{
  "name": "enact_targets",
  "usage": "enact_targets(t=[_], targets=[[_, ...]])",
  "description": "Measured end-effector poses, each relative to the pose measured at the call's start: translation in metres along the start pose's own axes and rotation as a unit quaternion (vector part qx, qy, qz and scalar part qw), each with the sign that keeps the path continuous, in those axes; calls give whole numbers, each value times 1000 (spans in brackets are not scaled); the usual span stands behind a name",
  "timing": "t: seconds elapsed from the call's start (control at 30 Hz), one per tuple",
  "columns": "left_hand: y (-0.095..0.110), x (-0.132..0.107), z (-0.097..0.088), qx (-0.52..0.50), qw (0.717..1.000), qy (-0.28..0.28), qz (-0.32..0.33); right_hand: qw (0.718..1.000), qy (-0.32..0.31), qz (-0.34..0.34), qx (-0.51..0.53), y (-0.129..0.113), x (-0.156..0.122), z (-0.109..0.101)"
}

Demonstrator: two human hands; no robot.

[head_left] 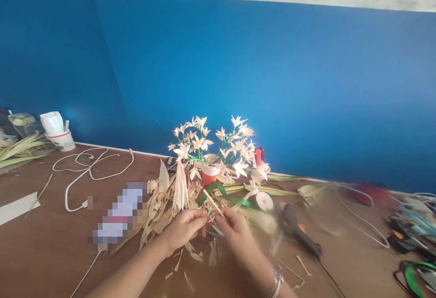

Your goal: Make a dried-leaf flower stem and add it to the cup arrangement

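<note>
My right hand (pixel 235 234) is closed, with a thin pale stick (pixel 214 202) held slantwise between the fingers. Close beside it, my left hand (pixel 189 227) has thumb and forefinger pinched together; what they grip is too small to make out. Both hands are above a heap of dried corn husks (pixel 158 216). Just beyond them stands an orange and white paper cup (pixel 210 173), with sprays of husk flowers (pixel 199 142) on green stems around it. A green ribbon (pixel 238 200) runs from a spool (pixel 265 201) to the right of the cup.
A dark glue gun (pixel 299 232) lies on the right with its cord trailing forward. White cables (pixel 90 166) curl over the table at left, near a pixelated flat object (pixel 119 218). A white tub (pixel 61 140) stands far left. A blue panel (pixel 255 84) borders the table's back.
</note>
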State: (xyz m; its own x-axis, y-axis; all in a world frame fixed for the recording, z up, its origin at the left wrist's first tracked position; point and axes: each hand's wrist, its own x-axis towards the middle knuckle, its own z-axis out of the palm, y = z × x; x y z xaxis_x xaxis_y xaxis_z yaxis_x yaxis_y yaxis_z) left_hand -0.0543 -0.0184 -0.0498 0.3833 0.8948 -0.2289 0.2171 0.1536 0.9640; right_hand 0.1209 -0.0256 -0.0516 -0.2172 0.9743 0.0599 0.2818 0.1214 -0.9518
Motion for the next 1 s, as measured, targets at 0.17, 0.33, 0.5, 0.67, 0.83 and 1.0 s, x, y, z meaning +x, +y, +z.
enact_targets(t=[0.17,0.33,0.5,0.67,0.83,1.0], targets=[[3,0,3,-31,999,41,-2,1000,1,-5,-20,2,1,2],[0,2,3,-40,998,53,1,999,18,-10,-41,3,1,2],[0,2,4,-48,996,68,5,1000,21,1,-22,-4,-2,-1],[3,2,5,-78,992,100,-10,994,-64,67,55,1,-3,-3],[1,3,6,-111,990,79,-26,982,-119,47,137,17,2,4],[1,3,7,-118,991,53,-21,965,-143,70,207,18,3,6]])
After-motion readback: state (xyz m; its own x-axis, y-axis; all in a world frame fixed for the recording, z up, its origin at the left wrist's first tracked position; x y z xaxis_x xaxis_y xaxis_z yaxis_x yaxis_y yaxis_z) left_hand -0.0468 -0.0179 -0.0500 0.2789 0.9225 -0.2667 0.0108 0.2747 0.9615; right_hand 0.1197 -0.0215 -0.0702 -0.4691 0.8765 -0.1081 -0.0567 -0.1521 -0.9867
